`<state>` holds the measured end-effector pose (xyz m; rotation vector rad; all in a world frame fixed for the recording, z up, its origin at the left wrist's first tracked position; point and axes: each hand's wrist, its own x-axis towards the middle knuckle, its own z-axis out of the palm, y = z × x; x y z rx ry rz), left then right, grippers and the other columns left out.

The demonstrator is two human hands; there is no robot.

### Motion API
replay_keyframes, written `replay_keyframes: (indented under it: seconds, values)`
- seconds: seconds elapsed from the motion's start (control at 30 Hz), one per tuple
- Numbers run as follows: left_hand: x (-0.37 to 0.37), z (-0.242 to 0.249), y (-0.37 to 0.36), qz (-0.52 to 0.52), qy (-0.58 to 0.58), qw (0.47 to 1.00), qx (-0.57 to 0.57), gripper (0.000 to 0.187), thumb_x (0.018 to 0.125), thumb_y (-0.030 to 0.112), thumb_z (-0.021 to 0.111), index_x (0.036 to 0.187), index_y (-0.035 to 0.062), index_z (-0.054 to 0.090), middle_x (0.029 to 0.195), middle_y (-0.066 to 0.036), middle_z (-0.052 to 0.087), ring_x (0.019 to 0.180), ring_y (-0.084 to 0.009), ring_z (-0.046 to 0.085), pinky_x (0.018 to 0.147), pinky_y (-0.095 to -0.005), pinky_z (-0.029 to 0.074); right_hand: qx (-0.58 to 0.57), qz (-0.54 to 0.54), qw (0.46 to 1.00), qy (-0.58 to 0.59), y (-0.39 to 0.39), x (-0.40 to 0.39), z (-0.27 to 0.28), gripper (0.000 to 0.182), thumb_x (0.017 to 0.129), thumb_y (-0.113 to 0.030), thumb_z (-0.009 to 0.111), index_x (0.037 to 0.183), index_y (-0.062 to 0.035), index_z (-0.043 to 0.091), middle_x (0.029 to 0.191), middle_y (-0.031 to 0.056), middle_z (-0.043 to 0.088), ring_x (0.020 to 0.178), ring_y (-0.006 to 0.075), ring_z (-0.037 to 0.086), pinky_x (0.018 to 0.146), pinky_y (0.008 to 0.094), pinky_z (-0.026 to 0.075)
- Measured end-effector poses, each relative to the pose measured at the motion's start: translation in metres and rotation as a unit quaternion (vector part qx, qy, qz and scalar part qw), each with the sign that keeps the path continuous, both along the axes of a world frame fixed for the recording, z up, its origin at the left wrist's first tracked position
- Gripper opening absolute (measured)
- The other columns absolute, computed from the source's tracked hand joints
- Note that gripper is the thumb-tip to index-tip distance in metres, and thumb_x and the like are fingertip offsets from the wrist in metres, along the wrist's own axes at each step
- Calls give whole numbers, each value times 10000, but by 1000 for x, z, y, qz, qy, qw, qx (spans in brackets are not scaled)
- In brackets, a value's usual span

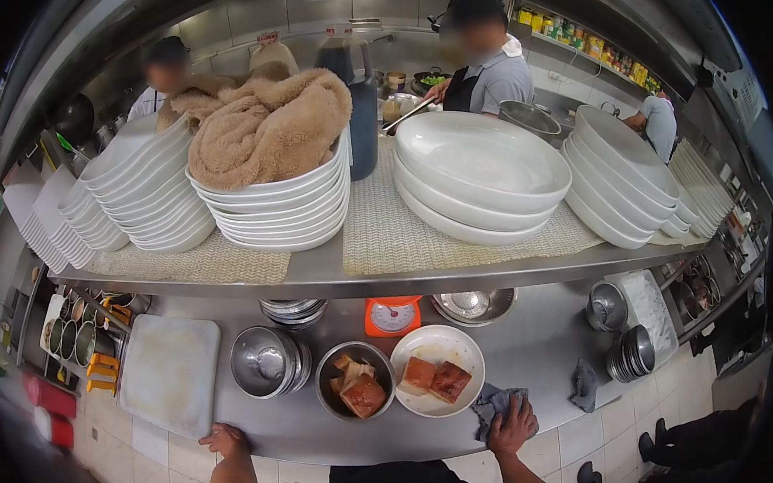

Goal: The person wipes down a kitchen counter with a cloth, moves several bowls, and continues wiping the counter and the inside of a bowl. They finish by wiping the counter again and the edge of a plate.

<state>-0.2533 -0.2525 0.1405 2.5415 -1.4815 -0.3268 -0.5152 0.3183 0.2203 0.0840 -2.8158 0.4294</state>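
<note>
My left hand (226,440) rests at the counter's front edge, beside the corner of a white cutting board (170,374), its fingers bent and nothing visible in them. Under my right hand (512,425) lies a grey cloth (492,404), pressed on the steel counter with the fingers spread. Between the hands, a metal bowl (330,403) holds browned meat pieces (364,395). A white plate (438,340) with two browned meat blocks (449,381) touches or nearly touches that bowl, just left of the cloth.
An orange scale (392,316) and stacked metal bowls (262,363) stand behind. Overhead, a shelf (314,286) carries stacked white dishes (482,172) and a brown towel (270,130). Another grey cloth (583,385) lies right. People work beyond the shelf; another person's legs (681,449) show at lower right.
</note>
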Motion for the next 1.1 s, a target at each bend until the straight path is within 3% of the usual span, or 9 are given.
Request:
replay_keyframes:
  seconds: [0.07, 0.2, 0.37, 0.47, 0.57, 0.7, 0.77, 0.87, 1.1]
  values:
    - [0, -5, 0, 15, 11, 998, -54, 667, 929, 449, 381, 1397, 39, 142, 1132, -281, 506, 936, -480, 610, 725, -600, 531, 0, 2, 1000, 0, 0, 0, 1, 573, 797, -316, 526, 1333, -122, 473, 1386, 219, 424, 1284, 411, 380, 1033, 589, 241]
    - [4, -7, -3, -16, -18, 1000, -9, 675, 930, 410, 418, 1400, 34, 113, 1135, -296, 486, 921, -450, 606, 705, -584, 547, 0, -3, 1000, -9, -1, 0, 2, 571, 800, -317, 527, 1335, -126, 467, 1390, 219, 419, 1291, 408, 373, 1032, 591, 241]
    - [2, 4, 2, -126, -171, 975, 56, 434, 933, 239, 523, 1302, 52, 391, 1272, -297, 320, 954, -393, 564, 635, -474, 592, 7, -4, 1000, -8, 0, 0, -1, 573, 797, -313, 531, 1334, -126, 466, 1391, 219, 418, 1292, 408, 372, 1033, 588, 243]
    - [-5, 10, 9, -97, -149, 984, 15, 335, 929, 213, 542, 1221, 58, 486, 1315, -286, 261, 983, -397, 553, 623, -449, 598, 7, -1, 1000, -5, -1, 0, 2, 575, 793, -311, 534, 1334, -125, 467, 1390, 219, 419, 1290, 409, 374, 1034, 587, 243]
    - [-9, 20, 12, -92, -125, 987, 35, 392, 937, 182, 515, 1315, 120, 428, 1362, -272, 271, 1028, -404, 566, 743, -525, 559, 2, -1, 1000, -9, -3, 1, 6, 576, 791, -311, 534, 1332, -123, 469, 1388, 220, 421, 1288, 413, 375, 1034, 589, 244]
    - [-9, 11, 7, -15, -39, 999, -22, 397, 936, 173, 516, 1320, 129, 429, 1352, -285, 280, 1031, -404, 566, 748, -533, 557, 3, -3, 1000, -9, -2, 0, 3, 579, 795, -317, 532, 1335, -121, 468, 1385, 225, 422, 1286, 417, 375, 1030, 594, 247]
    - [-5, 10, 8, -103, -177, 978, 31, 413, 918, 198, 556, 1283, 55, 427, 1340, -281, 242, 996, -376, 550, 623, -452, 606, 4, -3, 1000, -9, -1, 0, 1, 580, 796, -320, 531, 1337, -120, 468, 1384, 227, 423, 1285, 417, 376, 1028, 595, 248]
    - [-4, 12, 4, -108, -170, 976, 81, 479, 919, 208, 555, 1334, 61, 368, 1350, -274, 240, 980, -358, 560, 621, -447, 605, 1, 2, 1000, -1, -1, 0, 1, 578, 802, -328, 525, 1338, -119, 470, 1384, 230, 423, 1283, 418, 376, 1030, 597, 247]
    - [-6, 7, 2, -78, -151, 984, 48, 497, 932, 201, 538, 1364, 73, 329, 1351, -288, 232, 995, -371, 559, 637, -459, 611, 1, -1, 1000, -5, -1, -1, 2, 575, 799, -324, 526, 1333, -117, 475, 1381, 233, 424, 1282, 419, 377, 1038, 594, 244]
